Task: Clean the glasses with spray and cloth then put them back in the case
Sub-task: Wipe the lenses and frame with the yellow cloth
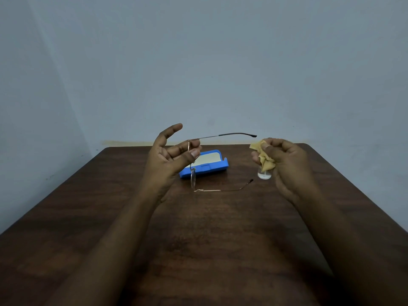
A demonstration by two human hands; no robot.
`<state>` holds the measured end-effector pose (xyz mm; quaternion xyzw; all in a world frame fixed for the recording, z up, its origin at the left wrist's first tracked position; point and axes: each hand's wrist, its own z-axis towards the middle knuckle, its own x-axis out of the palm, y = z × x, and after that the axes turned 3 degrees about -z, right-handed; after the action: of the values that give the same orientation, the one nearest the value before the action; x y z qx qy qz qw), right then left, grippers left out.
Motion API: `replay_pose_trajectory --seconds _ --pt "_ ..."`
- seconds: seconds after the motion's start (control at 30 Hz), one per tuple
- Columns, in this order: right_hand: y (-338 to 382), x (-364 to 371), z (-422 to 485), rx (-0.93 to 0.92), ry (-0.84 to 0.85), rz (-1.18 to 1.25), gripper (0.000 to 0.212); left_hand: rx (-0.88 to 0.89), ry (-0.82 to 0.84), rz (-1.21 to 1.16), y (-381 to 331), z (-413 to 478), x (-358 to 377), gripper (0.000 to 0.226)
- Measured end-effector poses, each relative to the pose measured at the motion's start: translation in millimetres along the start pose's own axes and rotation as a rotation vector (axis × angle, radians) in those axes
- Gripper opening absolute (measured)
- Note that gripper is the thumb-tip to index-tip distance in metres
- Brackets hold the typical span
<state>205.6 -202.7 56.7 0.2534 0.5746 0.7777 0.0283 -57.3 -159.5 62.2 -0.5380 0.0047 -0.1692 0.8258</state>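
The left hand [172,157] holds the glasses [193,180] up above the table [198,239], thumb and middle fingers pinching the upper lens at its rim while the index finger sticks out free. The frame stands on end: one lens is in the pinch, the other hangs below it, and both temples are unfolded and point to the right. The right hand [287,164] is curled round a crumpled yellow cloth [266,162], held apart from the glasses. Just behind that hand a small clear spray bottle [264,175] stands on the table toward the far right corner. The blue case [212,168] lies open near the middle of the far edge, behind the glasses.

The wiping looks about to begin or resume, and I cannot tell whether the lenses are wet.

- The pinch sits on the lens itself, so the fingers may smear the glass being cleaned.
- The thin frame is held at one end only, so rubbing the lower lens could twist the bridge or a hinge, or pull the frame out of the pinch.
- The cloth hand is close to the light bottle and could tip it over
- The temples must be folded before the glasses fit the case
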Motion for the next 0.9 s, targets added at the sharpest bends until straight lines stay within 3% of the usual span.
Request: replay_pose_trajectory --seconds 0.2,0.3,0.5,0.9 --pt "5 9 -7 0.337 0.102 0.399 0.015 -0.054 0.073 0.026 5 -1 1 0.079" --pt "11 8 -10 0.412 0.157 0.447 0.023 -0.076 0.098 0.041 5 -1 0 0.081" --pt "15 5 -15 0.388 0.289 0.412 0.029 -0.074 0.089 0.057 6 1 -2 0.082" --pt "3 7 -7 0.18 0.135 0.242 0.012 -0.074 0.078 0.083 8 2 -2 0.077"
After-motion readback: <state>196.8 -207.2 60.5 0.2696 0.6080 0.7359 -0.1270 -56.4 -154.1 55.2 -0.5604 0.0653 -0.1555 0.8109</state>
